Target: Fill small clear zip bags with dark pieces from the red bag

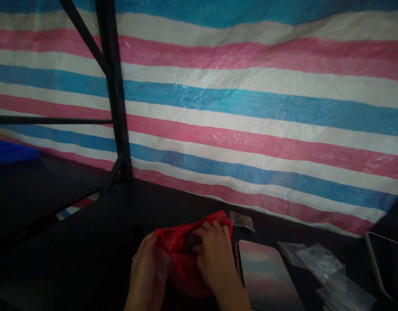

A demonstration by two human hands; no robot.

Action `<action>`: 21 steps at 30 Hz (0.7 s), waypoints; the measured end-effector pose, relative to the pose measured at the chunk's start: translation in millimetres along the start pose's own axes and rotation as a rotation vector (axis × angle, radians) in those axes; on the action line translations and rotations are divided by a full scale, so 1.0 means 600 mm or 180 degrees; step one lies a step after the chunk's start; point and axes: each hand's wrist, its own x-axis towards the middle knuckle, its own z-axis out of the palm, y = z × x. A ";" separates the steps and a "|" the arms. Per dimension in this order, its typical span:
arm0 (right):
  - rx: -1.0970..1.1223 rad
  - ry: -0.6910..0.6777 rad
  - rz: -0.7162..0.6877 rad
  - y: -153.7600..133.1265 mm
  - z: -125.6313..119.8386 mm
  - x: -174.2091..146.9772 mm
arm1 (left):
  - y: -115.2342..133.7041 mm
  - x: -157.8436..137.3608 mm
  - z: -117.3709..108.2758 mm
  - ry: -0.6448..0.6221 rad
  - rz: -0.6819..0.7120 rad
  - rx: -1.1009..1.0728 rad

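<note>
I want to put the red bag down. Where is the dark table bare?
Bare: left of the left hand, toward the black post. Crowded: right of the red bag, with the shiny plate and clear bags.

Dim foreground, perhaps slightly blurred.

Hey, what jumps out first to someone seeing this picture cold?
The striped tarp in pink, white and blue fills the whole background. Low in the middle, the left hand and right hand grip a red plastic bag on the dark table, with a shiny metal plate beside them.
</note>
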 end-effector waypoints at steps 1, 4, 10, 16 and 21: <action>-0.0007 -0.0010 0.0013 -0.002 0.000 -0.001 | 0.000 0.001 0.000 -0.0022 -0.0031 0.0000; -0.0144 0.0008 0.0172 -0.004 -0.007 -0.005 | 0.001 0.000 -0.001 0.0010 -0.0005 0.0046; -0.0567 0.0063 0.0609 -0.009 -0.025 -0.006 | 0.003 -0.008 -0.005 0.0140 0.0388 0.0538; -0.0351 0.0018 0.0439 -0.026 -0.002 -0.001 | -0.002 -0.010 -0.002 -0.0145 0.0583 0.1025; 0.0131 0.0145 0.0305 -0.017 0.007 0.001 | -0.006 0.001 -0.007 -0.0147 0.0635 0.0899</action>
